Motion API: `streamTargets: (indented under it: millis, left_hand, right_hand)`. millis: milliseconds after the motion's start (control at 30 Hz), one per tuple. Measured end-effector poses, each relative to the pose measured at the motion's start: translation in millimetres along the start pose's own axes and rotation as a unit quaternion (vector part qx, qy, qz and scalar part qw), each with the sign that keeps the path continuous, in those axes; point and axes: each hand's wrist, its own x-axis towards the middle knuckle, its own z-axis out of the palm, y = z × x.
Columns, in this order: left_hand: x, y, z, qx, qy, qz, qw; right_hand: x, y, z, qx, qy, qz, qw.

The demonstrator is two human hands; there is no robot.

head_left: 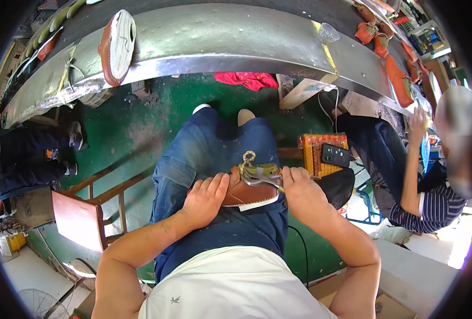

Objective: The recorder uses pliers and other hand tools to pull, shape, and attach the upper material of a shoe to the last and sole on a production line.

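Observation:
A brown leather shoe [245, 195] with a pale sole edge and stitching lies across my lap. My left hand [206, 199] is closed round its left end. Metal pincers [261, 177] lie over the shoe's opening, their jaws at its upper edge, and my right hand [302, 192] wraps round the handle end at the shoe's right side. A twisted cord loop [249, 157] sticks up from the shoe's far side, beside olive-green lining. My fingers hide both ends of the shoe.
Ahead runs a metal-edged workbench [209, 32], with another brown shoe [113, 50] on its edge and several orange-brown shoes [398, 80] at right. A wooden stool [79, 218] stands left. Right are a woven seat [315, 151] holding a phone [335, 154], and a seated person [432, 207].

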Motion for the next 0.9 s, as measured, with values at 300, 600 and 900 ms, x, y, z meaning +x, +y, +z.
streamTargets:
  millis: [300,600,900]
  left_hand:
    - [-9.8,0.5,6.7,0.010,0.013,0.007,1.000]
    - [-8.3,0.5,2.1,-0.014,-0.023,0.002,1.000]
    - [-7.4,4.8,5.9,-0.012,-0.001,0.029,1.000]
  right_hand:
    - [16.4,9.3,6.9,0.250,-0.134,0.069,0.956]
    - [-0.5,1.4,-5.8,0.229,-0.056,0.083,0.968]
    - [8.2,-33.8,-21.5,-0.138,-0.055,0.063,0.987]
